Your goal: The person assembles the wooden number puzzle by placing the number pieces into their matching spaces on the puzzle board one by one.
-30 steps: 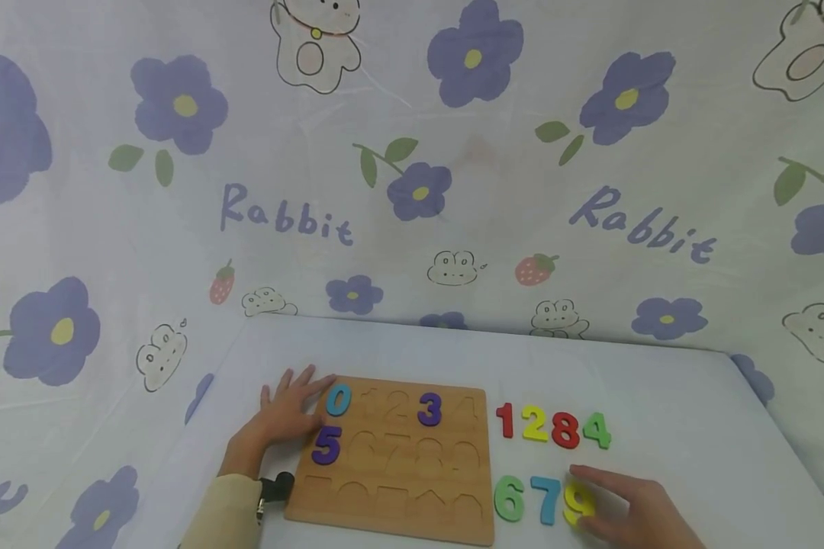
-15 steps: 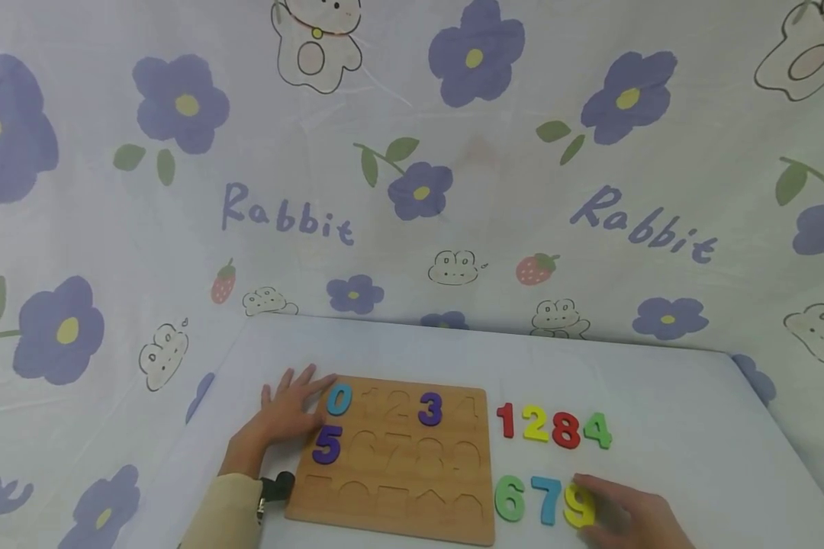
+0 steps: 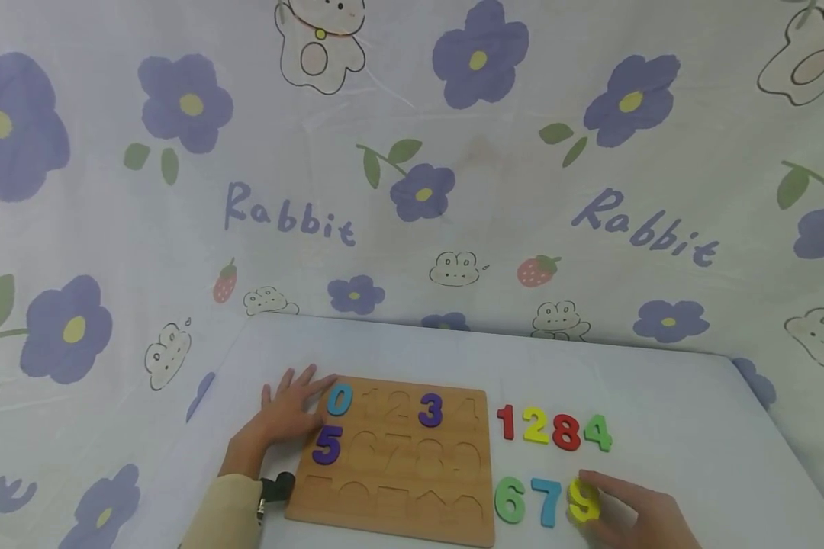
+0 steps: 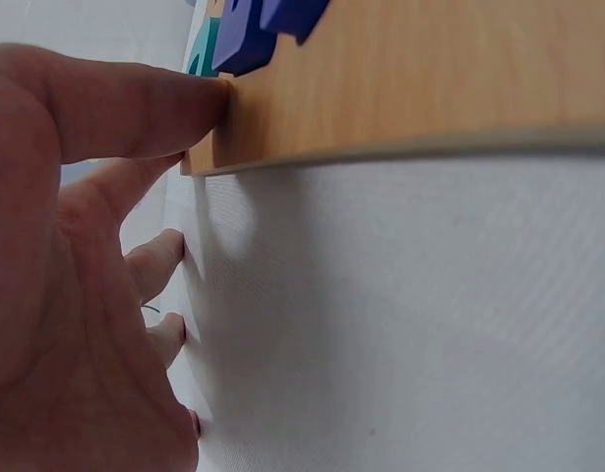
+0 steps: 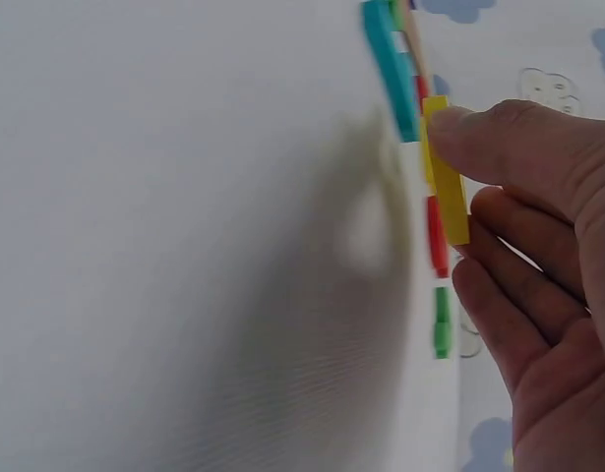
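My right hand (image 3: 635, 518) pinches a yellow number 9 (image 3: 584, 500) between thumb and fingers. In the right wrist view the yellow 9 (image 5: 448, 177) is seen edge-on, raised off the table with a shadow below. On the left, my left hand (image 3: 288, 412) rests at the upper left corner of a wooden number board (image 3: 391, 488). Its thumb (image 4: 154, 110) lies on the board's face and its other fingers are spread. Set in the board are a blue 0 (image 3: 339, 399), a purple 3 (image 3: 430, 410) and a purple 5 (image 3: 327, 445); the other outlines show bare wood.
Right of the board, a red 1 (image 3: 506, 422), yellow 2 (image 3: 535, 425), red 8 (image 3: 566, 432) and green 4 (image 3: 598, 433) form a row. Nearer lie a green 6 (image 3: 510, 500) and blue 7 (image 3: 545, 502). A patterned cloth (image 3: 398, 320) hangs behind the white table (image 3: 700, 427).
The right hand has closed its fingers on the yellow 9 and lifted it, shifting it slightly right and tilting it. The left hand and the board have stayed in place.
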`<act>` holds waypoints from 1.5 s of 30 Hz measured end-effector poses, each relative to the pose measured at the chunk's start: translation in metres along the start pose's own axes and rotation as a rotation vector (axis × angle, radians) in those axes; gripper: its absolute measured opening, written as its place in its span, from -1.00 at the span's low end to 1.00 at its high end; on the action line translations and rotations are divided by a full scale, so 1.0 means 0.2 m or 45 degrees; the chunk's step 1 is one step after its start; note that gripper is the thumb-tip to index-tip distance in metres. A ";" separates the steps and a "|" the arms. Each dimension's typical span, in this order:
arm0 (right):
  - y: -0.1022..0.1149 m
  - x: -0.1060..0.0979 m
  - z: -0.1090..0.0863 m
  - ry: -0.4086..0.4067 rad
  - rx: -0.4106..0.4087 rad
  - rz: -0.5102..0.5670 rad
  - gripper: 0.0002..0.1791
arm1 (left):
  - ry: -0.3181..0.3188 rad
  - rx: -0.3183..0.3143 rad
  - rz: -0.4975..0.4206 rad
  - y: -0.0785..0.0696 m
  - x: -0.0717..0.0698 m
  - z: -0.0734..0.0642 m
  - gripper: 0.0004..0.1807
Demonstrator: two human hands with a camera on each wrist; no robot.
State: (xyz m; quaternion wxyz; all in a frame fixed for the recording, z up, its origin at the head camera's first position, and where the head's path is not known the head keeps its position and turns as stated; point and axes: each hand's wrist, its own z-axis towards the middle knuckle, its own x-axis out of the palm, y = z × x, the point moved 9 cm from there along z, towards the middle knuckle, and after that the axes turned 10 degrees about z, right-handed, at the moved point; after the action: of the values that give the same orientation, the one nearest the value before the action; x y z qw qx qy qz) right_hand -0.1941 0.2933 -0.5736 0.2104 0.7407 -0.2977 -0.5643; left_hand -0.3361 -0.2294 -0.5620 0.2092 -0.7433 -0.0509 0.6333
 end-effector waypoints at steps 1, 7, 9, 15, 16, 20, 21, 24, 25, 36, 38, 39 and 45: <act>0.01 -0.02 0.00 -0.013 0.000 0.005 -0.23 | -0.002 0.003 -0.003 0.00 0.00 0.00 -0.20; 0.21 -0.11 -0.04 -0.106 -0.219 -0.020 -0.27 | 0.024 -0.022 0.035 0.01 0.00 0.00 -0.17; 0.27 -0.12 -0.05 -0.122 -0.259 -0.013 -0.27 | 0.030 -0.027 0.046 0.01 0.01 0.01 -0.17; 0.44 -0.13 -0.04 -0.186 -0.353 0.027 -0.29 | 0.033 -0.031 0.040 0.01 0.01 0.00 -0.18; 0.47 -0.13 -0.05 -0.200 -0.380 0.033 -0.30 | 0.033 -0.032 0.035 0.01 0.01 0.00 -0.19; 0.58 -0.14 -0.06 -0.266 -0.502 0.033 -0.34 | 0.030 -0.031 0.023 0.00 0.01 0.00 -0.19; 0.60 -0.14 -0.07 -0.279 -0.532 0.034 -0.34 | 0.030 -0.031 0.021 0.00 0.01 0.00 -0.19; 0.66 -0.14 -0.06 -0.300 -0.591 0.032 -0.34 | 0.028 -0.029 0.023 0.01 0.01 0.00 -0.19; 0.68 -0.14 -0.06 -0.301 -0.605 0.033 -0.34 | 0.029 -0.028 0.024 0.01 0.01 0.00 -0.19; 0.79 -0.08 -0.02 -0.275 -0.710 0.052 -0.26 | 0.023 -0.020 0.035 0.01 0.01 0.01 -0.18; 0.80 -0.07 -0.01 -0.259 -0.713 0.044 -0.26 | 0.026 -0.020 0.033 0.01 0.02 0.02 -0.18; 0.81 -0.06 0.00 -0.253 -0.711 0.045 -0.26 | 0.025 -0.018 0.035 0.01 0.02 0.02 -0.18; 0.83 -0.01 0.04 -0.194 -0.696 0.103 -0.31 | 0.024 -0.014 0.038 0.01 0.02 0.01 -0.18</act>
State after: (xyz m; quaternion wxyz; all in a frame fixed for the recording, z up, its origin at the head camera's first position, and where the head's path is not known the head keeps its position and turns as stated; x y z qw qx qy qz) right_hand -0.2362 0.1724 -0.4667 0.4015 0.5995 -0.1789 -0.6689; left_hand -0.3385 -0.2287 -0.5659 0.1961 -0.7511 -0.0413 0.6290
